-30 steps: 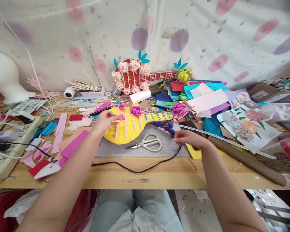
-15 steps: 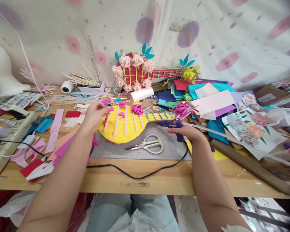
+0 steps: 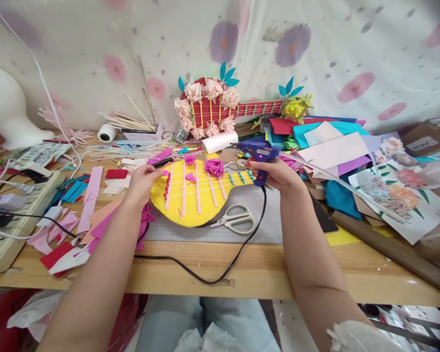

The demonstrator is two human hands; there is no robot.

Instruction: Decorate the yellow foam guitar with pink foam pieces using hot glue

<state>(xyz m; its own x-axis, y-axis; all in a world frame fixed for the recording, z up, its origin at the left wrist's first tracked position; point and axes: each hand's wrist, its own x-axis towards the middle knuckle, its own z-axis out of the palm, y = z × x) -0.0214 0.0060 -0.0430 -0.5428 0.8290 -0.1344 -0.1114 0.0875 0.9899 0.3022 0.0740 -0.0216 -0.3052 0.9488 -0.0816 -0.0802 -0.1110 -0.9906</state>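
A yellow toy guitar point(image 3: 176, 215) with pink strips, red pegs and thin strings lies in front of me. My left hand point(image 3: 143, 185) is closed on its upper left edge, with a small magenta scrap point(image 3: 165, 172) by the fingertips. My right hand point(image 3: 275, 175) grips a blue glue gun point(image 3: 262, 154) above the guitar neck point(image 3: 238, 179), its nozzle pointing left and a long clear glue stick point(image 3: 326, 178) trailing out behind. Magenta paper flowers point(image 3: 214, 167) sit along the guitar's upper edge. White-handled scissors point(image 3: 238, 218) lie on the grey mat point(image 3: 176, 234), their blades partly under the guitar.
A red guitar with pale flowers point(image 3: 207, 112) stands at the back. Coloured sheets point(image 3: 337, 146) pile up at the right, beside a wooden stick point(image 3: 392, 252). Paper scraps point(image 3: 90, 200) and a power strip point(image 3: 29, 220) are at the left. The gun's black cord point(image 3: 205, 281) loops along the front.
My right hand has lifted the glue gun up and to the left, over the neck. My left hand has come down onto the guitar's edge; the guitar has shifted toward me, over the scissor blades.
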